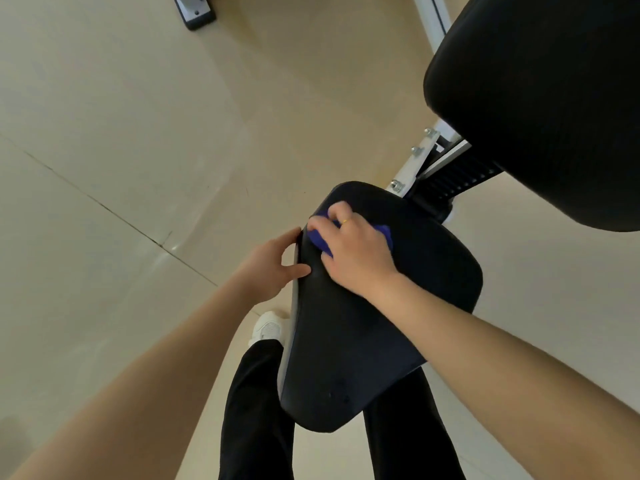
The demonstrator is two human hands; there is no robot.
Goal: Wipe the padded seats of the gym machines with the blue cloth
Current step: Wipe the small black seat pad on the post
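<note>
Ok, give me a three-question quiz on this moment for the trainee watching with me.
1. True or false: the right hand presses the crumpled blue cloth onto the black padded seat.
2. What does the left hand touch? A) the large black back pad B) the seat's left edge C) the floor
3. Fill in: the cloth sits near the seat's ____ end, closest to the white metal bracket.

Key: 1 true; 2 B; 3 far
</note>
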